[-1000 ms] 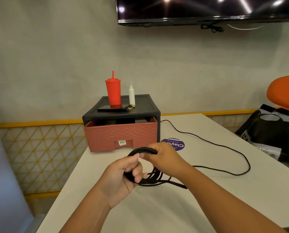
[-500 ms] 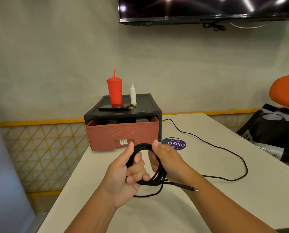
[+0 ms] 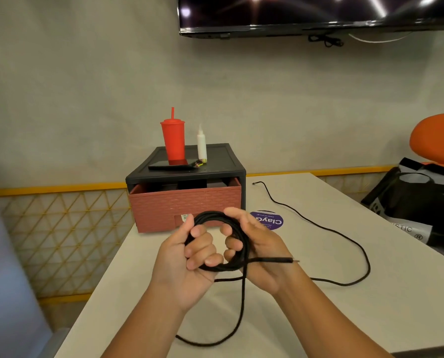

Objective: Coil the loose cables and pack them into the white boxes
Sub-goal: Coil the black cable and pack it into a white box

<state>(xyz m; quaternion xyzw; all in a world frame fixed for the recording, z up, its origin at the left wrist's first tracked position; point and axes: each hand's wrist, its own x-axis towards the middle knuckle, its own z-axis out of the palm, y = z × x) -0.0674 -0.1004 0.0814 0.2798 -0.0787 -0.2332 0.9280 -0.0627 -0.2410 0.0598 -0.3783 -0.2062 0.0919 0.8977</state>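
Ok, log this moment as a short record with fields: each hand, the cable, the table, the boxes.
left hand: grips the coil, fingers curled round it
right hand: holds the coil's other side
loose cable: trails over the table, not yet coiled
plug: sticks out past the right hand
drawer unit: behind the hands, red cup on top
white boxes: not in view

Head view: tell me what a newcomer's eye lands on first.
The black cable draws the eye first: it is wound into a coil and gripped by the left hand and right hand at centre, over the table. Its loose length snakes off to the right across the tabletop. Behind the hands, a red cup stands on a black-topped drawer unit.
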